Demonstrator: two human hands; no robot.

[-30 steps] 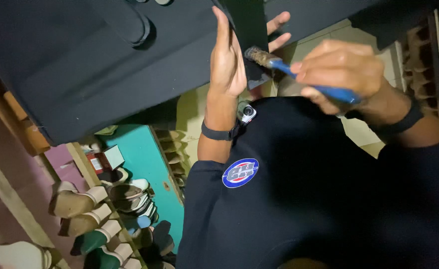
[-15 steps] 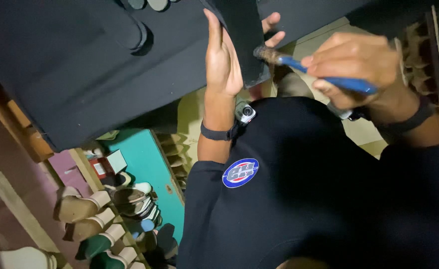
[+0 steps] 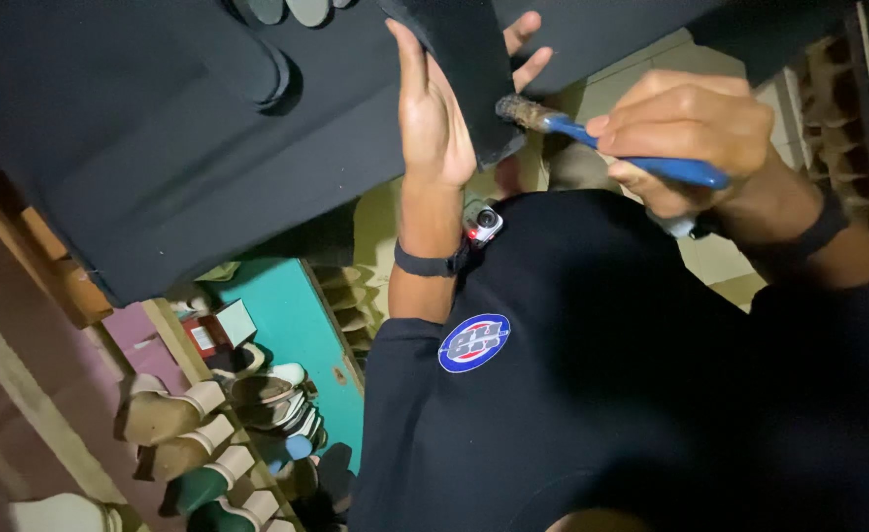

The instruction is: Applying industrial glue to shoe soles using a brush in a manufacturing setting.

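My left hand (image 3: 436,118) is raised, palm against a flat black sole-shaped piece (image 3: 464,69), with the fingers wrapped behind it. A dark band sits on that wrist. My right hand (image 3: 686,123) grips the blue handle of a small brush (image 3: 651,163). The brush's brown bristle tip (image 3: 521,111) touches the lower edge of the black piece. Below both hands my black shirt (image 3: 602,394), with a round blue badge, fills the frame.
A large black sheet (image 3: 159,128) spreads across the upper left, with dark sole shapes on it. Rows of shoe forms and shoes (image 3: 178,424) stand on a rack at lower left beside a teal panel (image 3: 292,315). A small clipped device (image 3: 482,225) sits on my chest.
The brush tip has slid left along the black piece's edge, and my right hand has followed it. My left hand keeps its hold on the piece.
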